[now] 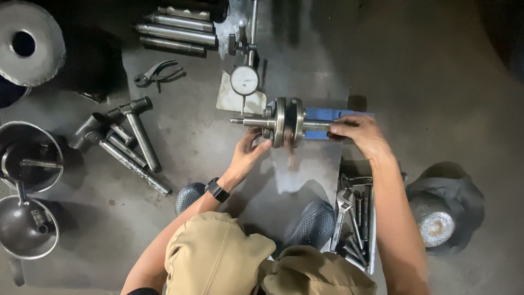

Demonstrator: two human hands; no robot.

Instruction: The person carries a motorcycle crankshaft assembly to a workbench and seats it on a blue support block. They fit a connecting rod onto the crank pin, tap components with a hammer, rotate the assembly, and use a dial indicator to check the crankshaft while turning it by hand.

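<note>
Crankshaft (286, 121): lies level on a blue stand (327, 117) on the metal floor plate (191, 136), its two round webs upright side by side, a shaft out to each side.
Left hand (248, 155): under the left web, fingers (256, 143) curled up against its rim and the left shaft (a black wristwatch (217, 190) sits on that wrist).
Right hand (360, 131): fingers pinching the right shaft end, over the blue stand.
Dial gauge (244, 81): round white face on a rod stand, just behind the crankshaft, its stem pointing down at the left shaft.
Nearby: pliers (157, 74), steel pipes (128, 145) to the left, a wrench (343, 203) in a tool tray by the right knee.
</note>
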